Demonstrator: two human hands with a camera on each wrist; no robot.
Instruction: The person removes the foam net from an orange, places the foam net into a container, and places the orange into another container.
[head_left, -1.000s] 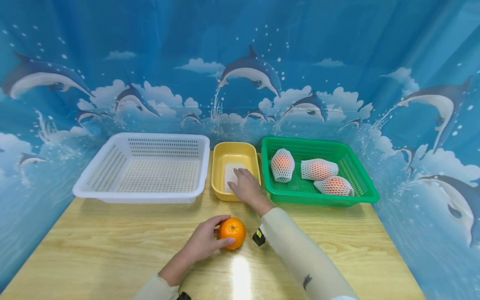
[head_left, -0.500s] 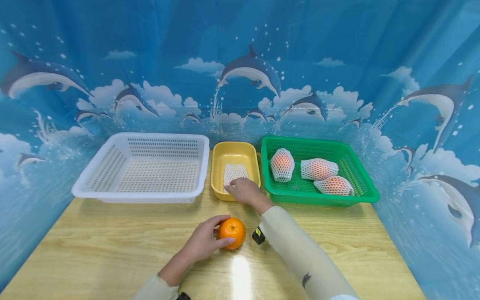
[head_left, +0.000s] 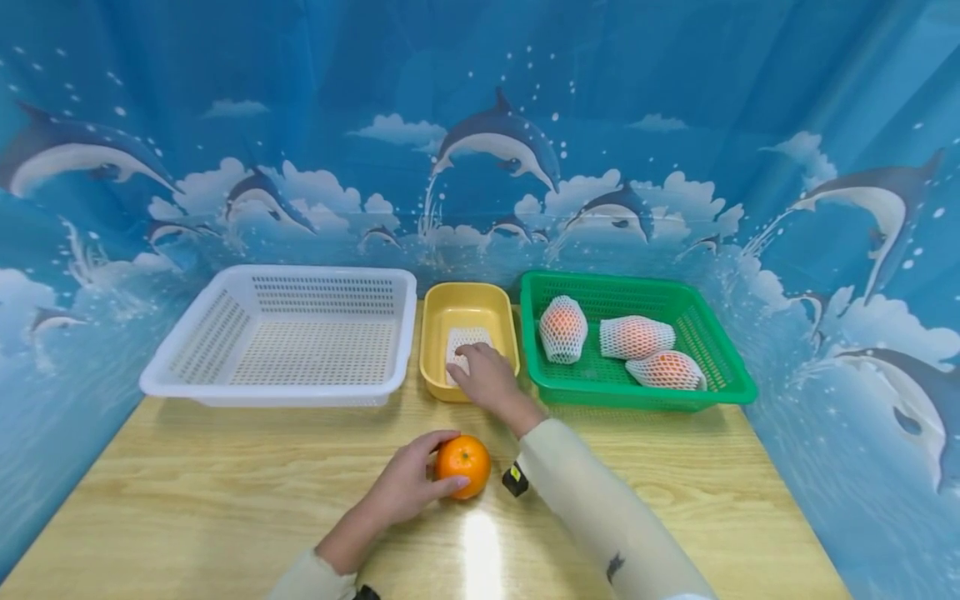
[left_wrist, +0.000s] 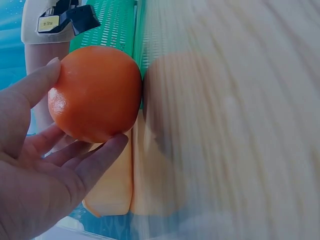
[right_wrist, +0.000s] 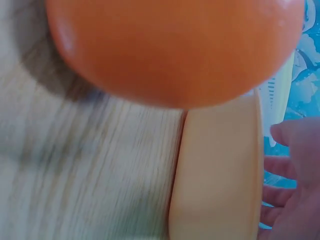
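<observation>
My left hand (head_left: pixel 408 481) holds an orange (head_left: pixel 463 467) on the table, thumb on its near side and fingers on the far side. In the left wrist view, the thumb and fingertips lie against the orange's skin (left_wrist: pixel 97 95). Over the yellow container (head_left: pixel 431 367) reaches my right hand (head_left: pixel 491 382), its thumb and fingers apart, fingertips at a white foam fruit net (head_left: pixel 468 336) lying inside. The hand covers part of that net. In the right wrist view, the container wall (right_wrist: pixel 220 175) hides the fingertips of the right hand (right_wrist: pixel 302 185).
A white slotted basket (head_left: pixel 277 389) stands at the left of the yellow container. At its right is a green basket (head_left: pixel 637 398) with several fruits, such as this netted fruit (head_left: pixel 564 329). A dolphin-print curtain (head_left: pixel 480 200) hangs behind the wooden table (head_left: pixel 225 500).
The right hand has drawn back toward the container's near edge, then reached forward again over the foam net with its fingers spread. The left hand and orange have stayed put.
</observation>
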